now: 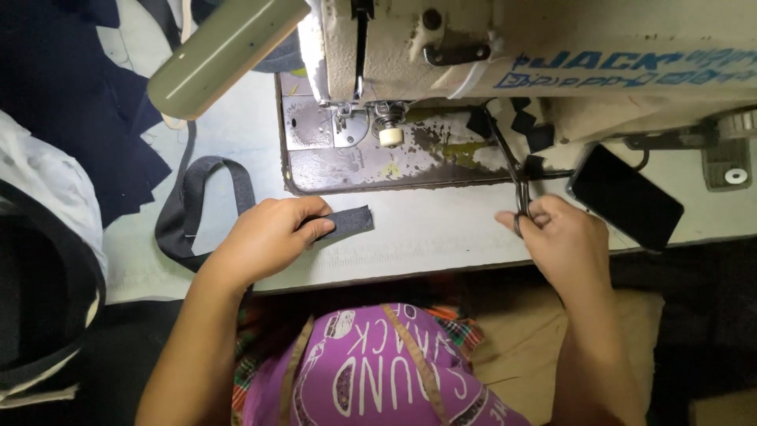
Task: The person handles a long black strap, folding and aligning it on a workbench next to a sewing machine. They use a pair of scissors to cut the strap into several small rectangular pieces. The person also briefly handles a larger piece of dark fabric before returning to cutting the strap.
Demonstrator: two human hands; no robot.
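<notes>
White desk (441, 237) under my view, sewing machine (489, 55) behind, my left hand (264, 237) fingers pressing grey strip (343, 223) flat on desk, my right hand (556, 237) fingers clenched on scissors (512, 170), phone (625, 197) beside.

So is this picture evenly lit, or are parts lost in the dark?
Head view: the table by the sewing machine is brightly lit; the dark cloth at left and the lower corners sink into shadow; the right hand looks slightly blurred.
</notes>
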